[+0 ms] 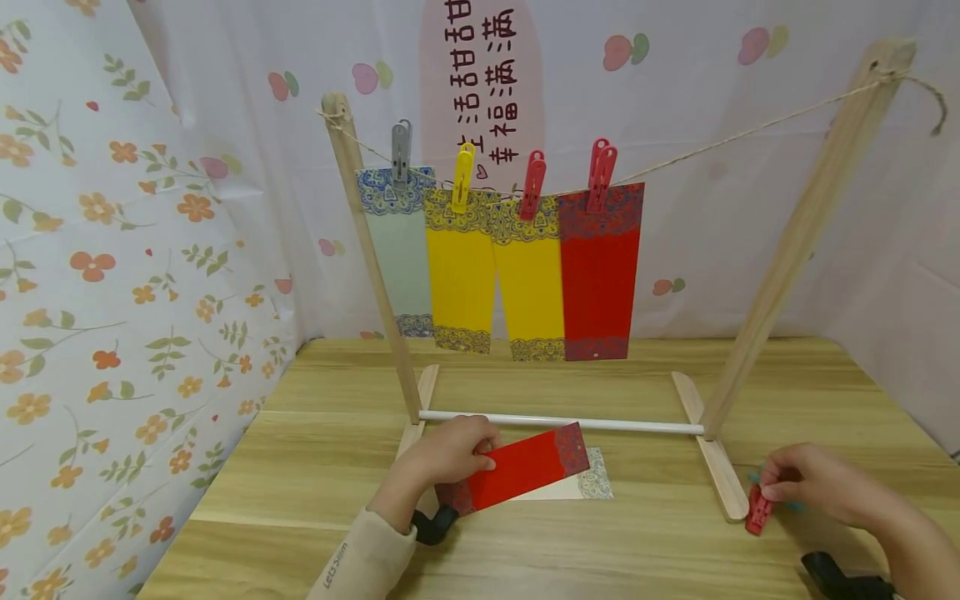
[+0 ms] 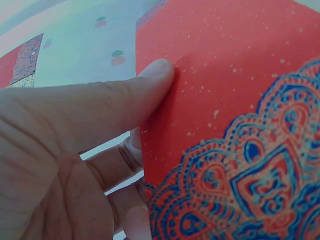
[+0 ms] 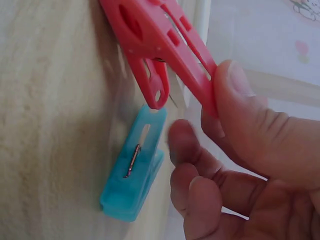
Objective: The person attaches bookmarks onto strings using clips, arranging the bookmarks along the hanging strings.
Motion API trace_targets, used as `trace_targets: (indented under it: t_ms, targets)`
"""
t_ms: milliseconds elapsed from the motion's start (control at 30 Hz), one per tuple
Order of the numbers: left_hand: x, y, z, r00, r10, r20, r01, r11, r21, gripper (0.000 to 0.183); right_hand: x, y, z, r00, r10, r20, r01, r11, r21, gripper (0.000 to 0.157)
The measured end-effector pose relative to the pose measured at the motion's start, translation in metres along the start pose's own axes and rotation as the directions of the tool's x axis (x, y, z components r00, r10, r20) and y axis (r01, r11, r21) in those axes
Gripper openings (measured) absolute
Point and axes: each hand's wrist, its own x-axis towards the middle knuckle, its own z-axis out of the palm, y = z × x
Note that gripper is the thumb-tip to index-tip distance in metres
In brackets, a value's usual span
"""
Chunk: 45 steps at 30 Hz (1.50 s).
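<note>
My left hand (image 1: 450, 454) pinches a red card (image 1: 521, 468) by its long edge, thumb on the front face. Blue lace-like patterning borders the card's ends, large in the left wrist view. A cream card (image 1: 597, 477) lies on the table below, partly covered by the red one. At the right, my right hand (image 1: 821, 483) holds a red clothespin (image 3: 160, 50) between thumb and finger by one handle. Close to it on the table lies a teal clothespin (image 3: 131, 175), mostly hidden behind the hand in the head view.
A twine line (image 1: 738, 133) runs between two wooden posts (image 1: 806, 225), joined low down by a white rod (image 1: 570, 422). From it hang a pale card (image 1: 401, 258), two yellow cards (image 1: 461, 283) and a red card (image 1: 600, 283), each under a clothespin. Patterned cloth (image 1: 97, 275) encloses the table.
</note>
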Motion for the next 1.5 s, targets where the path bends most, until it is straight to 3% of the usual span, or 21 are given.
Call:
trace_targets:
  t_ms: [500,667,767,867,1233,1500]
  targets:
    - [-0.004,0.002,-0.007,0.998,0.057,-0.006,-0.057,0.992,-0.116,0.005,0.005,0.002,0.0,0.99,-0.144,0.003,0.141,0.973,0.184,0.011]
    - [-0.006,0.002,-0.01,0.998,0.062,-0.021,-0.064,0.99,-0.127,0.005,0.01,0.0,0.001,0.975,-0.21,-0.075,0.222,0.954,0.202,0.013]
    - [-0.005,0.002,-0.011,0.998,0.059,-0.033,-0.062,0.991,-0.122,0.004,0.012,-0.001,0.001,0.975,-0.171,-0.139,0.191,0.97,0.151,0.013]
    - [-0.004,0.003,-0.012,0.996,0.069,-0.057,-0.075,0.99,-0.117,0.004,0.013,-0.001,0.001,0.976,-0.124,-0.18,0.143,0.985,0.098,0.028]
    - [0.001,0.007,-0.011,0.976,0.173,-0.131,-0.188,0.975,-0.115,0.006,0.01,-0.01,0.001,0.988,-0.059,-0.141,0.072,0.993,0.091,0.028]
    - [0.0,0.012,-0.008,0.978,0.148,-0.145,-0.17,0.974,-0.152,0.005,0.01,-0.017,0.003,0.98,-0.033,-0.196,0.048,0.996,0.075,0.03]
